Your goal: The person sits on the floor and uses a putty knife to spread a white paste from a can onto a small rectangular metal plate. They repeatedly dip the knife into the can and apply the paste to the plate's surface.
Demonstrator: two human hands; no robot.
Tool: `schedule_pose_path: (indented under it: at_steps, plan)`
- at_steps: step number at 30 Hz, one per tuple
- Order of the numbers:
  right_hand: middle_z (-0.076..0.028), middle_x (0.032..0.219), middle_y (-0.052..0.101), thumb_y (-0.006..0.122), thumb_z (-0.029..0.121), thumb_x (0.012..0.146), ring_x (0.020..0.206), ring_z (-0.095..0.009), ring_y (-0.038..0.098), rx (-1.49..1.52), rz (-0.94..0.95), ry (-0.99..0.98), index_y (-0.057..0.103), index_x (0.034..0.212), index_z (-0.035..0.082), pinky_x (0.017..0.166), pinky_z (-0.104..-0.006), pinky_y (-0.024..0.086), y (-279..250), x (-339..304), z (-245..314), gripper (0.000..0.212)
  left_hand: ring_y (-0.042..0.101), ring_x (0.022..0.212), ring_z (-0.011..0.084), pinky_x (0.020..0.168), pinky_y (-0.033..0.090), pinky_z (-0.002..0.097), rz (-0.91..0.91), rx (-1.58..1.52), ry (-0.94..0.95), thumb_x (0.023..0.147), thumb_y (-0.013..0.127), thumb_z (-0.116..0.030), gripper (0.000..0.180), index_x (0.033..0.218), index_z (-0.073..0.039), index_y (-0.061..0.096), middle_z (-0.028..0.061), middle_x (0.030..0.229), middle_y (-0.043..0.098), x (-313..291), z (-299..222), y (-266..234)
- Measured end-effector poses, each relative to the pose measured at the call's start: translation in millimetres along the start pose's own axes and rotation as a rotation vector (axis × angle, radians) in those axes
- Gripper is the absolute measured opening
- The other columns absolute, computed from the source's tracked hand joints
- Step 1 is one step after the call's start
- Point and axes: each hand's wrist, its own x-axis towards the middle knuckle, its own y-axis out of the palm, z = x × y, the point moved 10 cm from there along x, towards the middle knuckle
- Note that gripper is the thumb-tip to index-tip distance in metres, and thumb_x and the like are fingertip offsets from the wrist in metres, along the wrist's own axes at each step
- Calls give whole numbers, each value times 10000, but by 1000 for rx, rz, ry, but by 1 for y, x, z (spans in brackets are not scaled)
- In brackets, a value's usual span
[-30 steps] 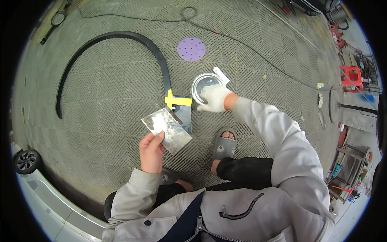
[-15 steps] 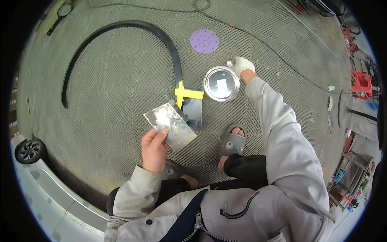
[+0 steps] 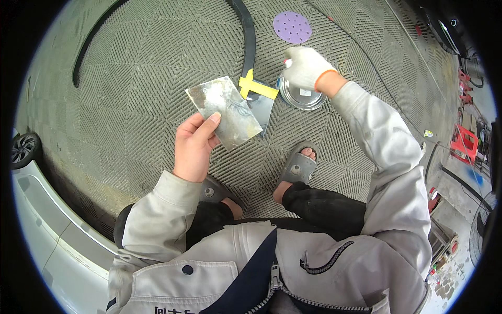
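With our bare left hand (image 3: 194, 149) we pinch a smeared metal mixing plate (image 3: 224, 111) by its near corner, tilted above the ribbed floor mat (image 3: 130, 104). Our gloved right hand (image 3: 306, 67) rests closed over the round tin (image 3: 300, 94), which stands on the mat just beside a yellow spreader (image 3: 256, 88) and a dark plate under it. The tin could tip or slide if our grip pulls sideways, and the loosely held plate could slip.
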Motion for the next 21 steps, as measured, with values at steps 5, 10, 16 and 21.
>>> schedule_pose_path:
  at_steps: [5,10,16,21]
  plan:
    - [-239,1016,717,613,224,963,983,-448,717,-104,-25,-395,701,1049,-2,880,-527,583,-1,-28,84,257,753,1013,168,911,630,352,46,6,21,1070,663,-132,261,1257,39,726,85,1151,777,-7,-4,5]
    - [-182,1005,697,643,254,960,952,-415,712,-117,-100,-476,703,1052,52,833,-515,585,-17,-48,118,230,755,1026,170,920,620,348,51,46,8,1071,654,-139,258,1255,30,722,83,1157,780,-11,-7,3]
    - [-155,1005,740,675,248,926,950,-380,746,-263,-64,-537,747,1042,83,821,-491,598,-18,-61,146,214,756,962,151,859,629,330,38,44,6,1063,673,-139,242,1222,33,734,73,1102,782,-12,-7,1]
    - [-149,980,761,685,250,911,918,-364,761,-286,-85,-557,770,1010,94,782,-477,608,-21,-64,158,204,765,1022,179,916,619,343,40,53,-25,1070,656,-134,275,1273,40,717,97,1161,793,-12,-3,-1]
